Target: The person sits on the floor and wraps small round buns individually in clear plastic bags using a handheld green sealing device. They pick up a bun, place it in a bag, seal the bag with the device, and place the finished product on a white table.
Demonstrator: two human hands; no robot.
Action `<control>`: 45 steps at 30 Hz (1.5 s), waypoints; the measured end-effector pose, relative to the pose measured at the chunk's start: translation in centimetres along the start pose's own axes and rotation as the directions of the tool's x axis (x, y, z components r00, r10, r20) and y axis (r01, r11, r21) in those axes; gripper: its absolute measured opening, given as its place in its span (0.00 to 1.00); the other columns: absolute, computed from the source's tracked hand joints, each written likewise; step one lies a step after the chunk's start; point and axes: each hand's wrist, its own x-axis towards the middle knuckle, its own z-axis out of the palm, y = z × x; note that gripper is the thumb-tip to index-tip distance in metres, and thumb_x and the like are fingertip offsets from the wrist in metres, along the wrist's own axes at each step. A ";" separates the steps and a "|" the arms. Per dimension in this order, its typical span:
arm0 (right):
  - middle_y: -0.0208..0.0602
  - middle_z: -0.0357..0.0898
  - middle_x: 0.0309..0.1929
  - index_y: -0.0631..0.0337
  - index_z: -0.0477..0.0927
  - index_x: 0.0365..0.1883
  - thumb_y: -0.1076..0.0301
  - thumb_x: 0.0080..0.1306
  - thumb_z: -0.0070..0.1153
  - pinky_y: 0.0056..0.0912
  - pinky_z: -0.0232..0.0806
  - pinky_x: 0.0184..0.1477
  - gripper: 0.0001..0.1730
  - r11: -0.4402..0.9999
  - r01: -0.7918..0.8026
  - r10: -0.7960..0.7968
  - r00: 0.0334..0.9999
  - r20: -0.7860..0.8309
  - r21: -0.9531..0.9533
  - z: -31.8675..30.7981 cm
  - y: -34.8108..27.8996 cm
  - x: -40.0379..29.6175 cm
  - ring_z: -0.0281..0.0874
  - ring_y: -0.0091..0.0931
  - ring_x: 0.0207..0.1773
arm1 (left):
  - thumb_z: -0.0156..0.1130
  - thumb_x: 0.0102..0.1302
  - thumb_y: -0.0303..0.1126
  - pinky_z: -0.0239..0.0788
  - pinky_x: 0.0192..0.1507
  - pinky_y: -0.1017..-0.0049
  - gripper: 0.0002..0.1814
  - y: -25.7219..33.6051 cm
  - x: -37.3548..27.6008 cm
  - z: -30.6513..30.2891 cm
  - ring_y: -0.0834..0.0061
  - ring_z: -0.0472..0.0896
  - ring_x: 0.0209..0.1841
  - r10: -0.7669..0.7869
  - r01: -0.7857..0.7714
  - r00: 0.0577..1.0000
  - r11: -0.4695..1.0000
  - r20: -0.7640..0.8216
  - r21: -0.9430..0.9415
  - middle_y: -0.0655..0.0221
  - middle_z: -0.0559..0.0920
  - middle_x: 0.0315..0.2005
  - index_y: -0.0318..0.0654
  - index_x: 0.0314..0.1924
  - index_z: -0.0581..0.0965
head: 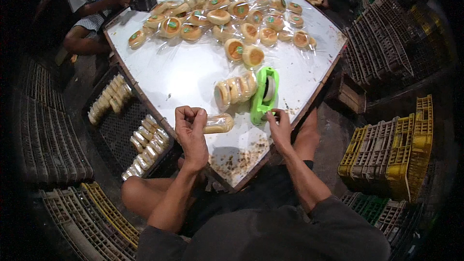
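My left hand (192, 130) pinches the gathered end of a clear plastic wrapper around a pale bun (219, 123), held above the near part of the white table (181, 69). My right hand (281, 125) touches the near end of a bright green tape dispenser (264, 96) with thumb and fingertips. Whether those fingers pinch a piece of tape is too small to tell. The roll sits inside the dispenser. Just left of it, a short row of wrapped buns (235, 88) stands on edge.
Wrapped round buns (217, 16) with green stickers cover the table's far half. A black crate (112, 134) at lower left holds rows of wrapped buns. Yellow and grey crates (388, 152) are stacked at right. Another person (94, 3) sits at the far left beside a dark dispenser (143, 1).
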 end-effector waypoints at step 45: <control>0.48 0.73 0.51 0.59 0.74 0.52 0.62 0.58 0.63 0.47 0.63 0.56 0.25 0.745 0.582 -0.545 0.813 0.205 -0.327 5.3 -4.0 24.8 0.69 0.45 0.56 | 0.64 0.64 0.38 0.54 0.68 0.59 0.41 -7.7 7.3 -1.6 0.56 0.64 0.66 -0.305 0.232 0.949 0.846 0.080 0.480 0.47 0.57 0.67 0.28 0.68 0.54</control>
